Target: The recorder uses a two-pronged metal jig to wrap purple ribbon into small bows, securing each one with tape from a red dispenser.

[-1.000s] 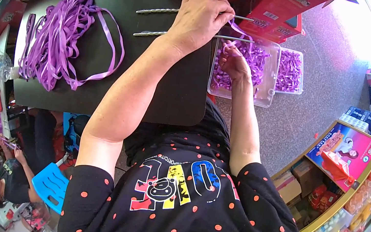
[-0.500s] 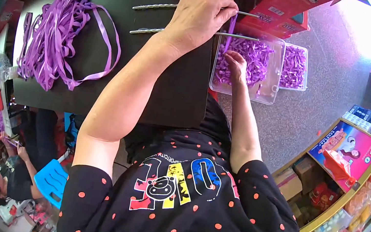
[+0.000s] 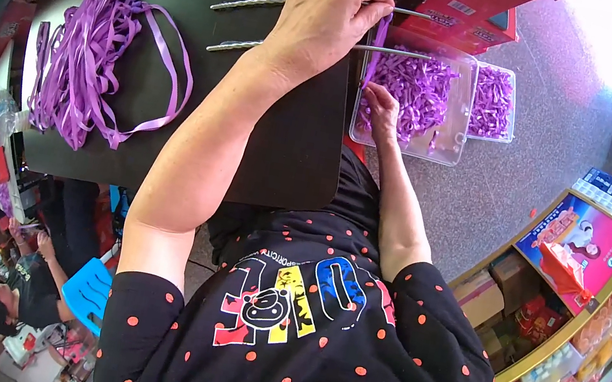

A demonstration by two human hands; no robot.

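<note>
My left hand (image 3: 328, 11) is closed above two slim metal rods (image 3: 235, 45) with twisted ends, lying across the right edge of the dark table. Its thumb and fingers pinch a purple ribbon (image 3: 379, 40) beside the far rod; the palm hides part of both rods. That ribbon hangs down past the near rod to my right hand (image 3: 382, 110), whose fingertips close on its lower part. Just behind the right hand stands a clear plastic box (image 3: 455, 145) full of short purple ribbon pieces (image 3: 421, 88). How the ribbon passes round the rods is hard to make out.
A heap of long purple ribbon (image 3: 87, 62) lies on the left of the black table (image 3: 278, 162). Another clear box (image 3: 507, 132) of purple pieces sits right. Red cartons (image 3: 469, 11) rise at the far side, a display cabinet (image 3: 542, 290) on the right. Another person (image 3: 33, 278) sits lower left.
Both hands have shifted slightly to the left in the picture, along with the rods and ribbon. Their pinch on the ribbon stays the same.
</note>
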